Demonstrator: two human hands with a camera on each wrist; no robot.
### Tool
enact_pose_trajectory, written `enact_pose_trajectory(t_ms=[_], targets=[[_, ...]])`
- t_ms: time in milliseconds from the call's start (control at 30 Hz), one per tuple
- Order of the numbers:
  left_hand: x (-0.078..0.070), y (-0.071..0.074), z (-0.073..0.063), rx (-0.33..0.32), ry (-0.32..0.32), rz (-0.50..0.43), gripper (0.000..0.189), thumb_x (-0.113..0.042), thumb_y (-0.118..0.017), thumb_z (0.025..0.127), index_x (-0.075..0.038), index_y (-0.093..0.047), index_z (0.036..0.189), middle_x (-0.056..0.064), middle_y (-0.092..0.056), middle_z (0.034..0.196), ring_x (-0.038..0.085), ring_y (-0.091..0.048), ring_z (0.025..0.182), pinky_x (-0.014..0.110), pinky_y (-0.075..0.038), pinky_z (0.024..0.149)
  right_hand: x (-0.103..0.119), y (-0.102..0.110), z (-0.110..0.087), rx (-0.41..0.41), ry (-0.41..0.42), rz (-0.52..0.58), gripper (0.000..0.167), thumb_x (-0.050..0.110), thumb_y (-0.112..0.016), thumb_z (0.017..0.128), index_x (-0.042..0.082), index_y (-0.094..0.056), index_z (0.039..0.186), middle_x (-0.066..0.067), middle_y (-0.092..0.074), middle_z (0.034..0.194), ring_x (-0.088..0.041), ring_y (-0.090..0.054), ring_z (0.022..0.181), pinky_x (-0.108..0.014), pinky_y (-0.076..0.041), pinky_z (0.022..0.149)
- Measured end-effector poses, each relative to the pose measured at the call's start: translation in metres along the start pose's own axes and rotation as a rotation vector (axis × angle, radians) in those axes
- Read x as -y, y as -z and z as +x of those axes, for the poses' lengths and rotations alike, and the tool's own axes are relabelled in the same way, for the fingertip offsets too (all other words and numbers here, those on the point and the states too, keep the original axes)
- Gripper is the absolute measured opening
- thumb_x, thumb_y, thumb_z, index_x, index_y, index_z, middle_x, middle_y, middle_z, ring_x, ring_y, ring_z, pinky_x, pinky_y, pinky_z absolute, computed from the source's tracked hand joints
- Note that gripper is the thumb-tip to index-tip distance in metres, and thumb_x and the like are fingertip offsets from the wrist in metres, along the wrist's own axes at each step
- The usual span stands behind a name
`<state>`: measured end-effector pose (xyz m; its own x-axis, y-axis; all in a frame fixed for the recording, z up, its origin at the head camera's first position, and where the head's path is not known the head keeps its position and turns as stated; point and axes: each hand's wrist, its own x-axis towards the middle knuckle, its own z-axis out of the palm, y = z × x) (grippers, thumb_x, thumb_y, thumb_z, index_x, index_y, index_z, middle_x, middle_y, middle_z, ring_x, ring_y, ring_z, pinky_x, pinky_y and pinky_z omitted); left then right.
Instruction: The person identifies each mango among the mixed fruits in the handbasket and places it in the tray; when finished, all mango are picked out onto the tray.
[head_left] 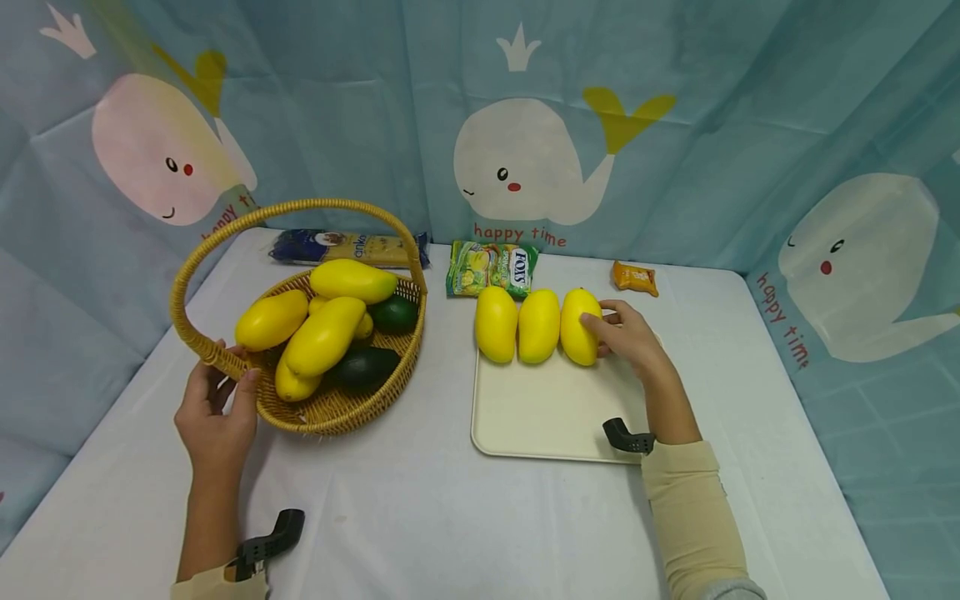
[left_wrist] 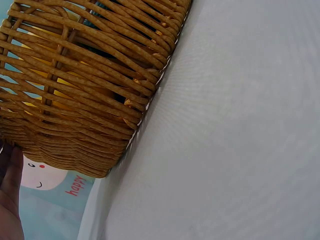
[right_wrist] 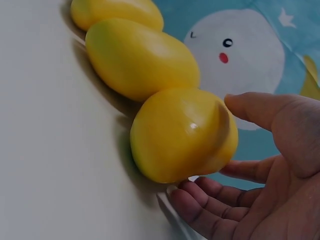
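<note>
At the left, a wicker basket (head_left: 330, 423) with a tall handle holds several yellow mangoes (head_left: 326, 337) and two dark green avocados (head_left: 365, 368). My left hand (head_left: 217, 417) grips the basket's left side by the handle's base; in the left wrist view only part of this hand (left_wrist: 11, 195) shows beside the woven wall (left_wrist: 75, 100). Three more mangoes lie in a row along the far end of a cream tray (head_left: 551, 417). Around the rightmost mango (head_left: 578, 327) my right hand (head_left: 626, 335) curls its thumb and fingers, seen close in the right wrist view on that mango (right_wrist: 182, 135).
Behind the basket lies a pack of pasta (head_left: 352, 248). A green Fox's candy bag (head_left: 491, 268) sits just beyond the mango row, and a small orange packet (head_left: 635, 278) is at the back right. A whale-print curtain (head_left: 420, 108) hangs behind the white table (head_left: 420, 517).
</note>
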<state>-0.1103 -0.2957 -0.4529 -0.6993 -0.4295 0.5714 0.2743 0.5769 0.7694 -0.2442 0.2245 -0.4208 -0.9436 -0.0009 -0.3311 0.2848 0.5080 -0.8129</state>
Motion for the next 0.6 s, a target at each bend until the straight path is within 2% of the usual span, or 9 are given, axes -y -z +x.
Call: enact_pose_trajectory(t_ms=[300,467,600], targets=[[-0.0001,-0.0002,0.0004,-0.005,-0.009,0.0,0.055,0.006,-0.069,0.09,-0.011,-0.056,0.141,0.011,-0.065,0.127,0.016,-0.06,0.119,0.021,-0.049,0.099,0.0002,0.0022,-0.0007,-0.025,0.031,0.03,0.077,0.047,-0.062,0.097,0.007,-0.031,0.156,-0.023,-0.045,0.139,-0.036,-0.06,0.099,-0.042,-0.057,0.09],[-0.0006,-0.0002,0.0,-0.008,-0.007,-0.004,0.055,0.007,-0.069,0.09,-0.012,-0.056,0.141,0.011,-0.065,0.127,0.015,-0.061,0.118,0.021,-0.049,0.099,0.002,0.0011,-0.0025,-0.07,0.061,-0.008,0.076,0.048,-0.061,0.097,0.008,-0.032,0.155,-0.022,-0.044,0.143,-0.039,-0.051,0.119,-0.051,-0.047,0.102],[-0.0008,-0.0006,-0.0001,-0.006,0.003,0.003,0.055,0.006,-0.069,0.091,-0.013,-0.056,0.141,0.011,-0.065,0.127,0.015,-0.061,0.118,0.021,-0.048,0.099,0.0069,-0.0025,-0.0041,-0.171,0.173,-0.104,0.071,0.046,-0.061,0.097,0.007,-0.039,0.152,-0.021,-0.045,0.146,-0.039,-0.043,0.132,-0.055,-0.041,0.108]])
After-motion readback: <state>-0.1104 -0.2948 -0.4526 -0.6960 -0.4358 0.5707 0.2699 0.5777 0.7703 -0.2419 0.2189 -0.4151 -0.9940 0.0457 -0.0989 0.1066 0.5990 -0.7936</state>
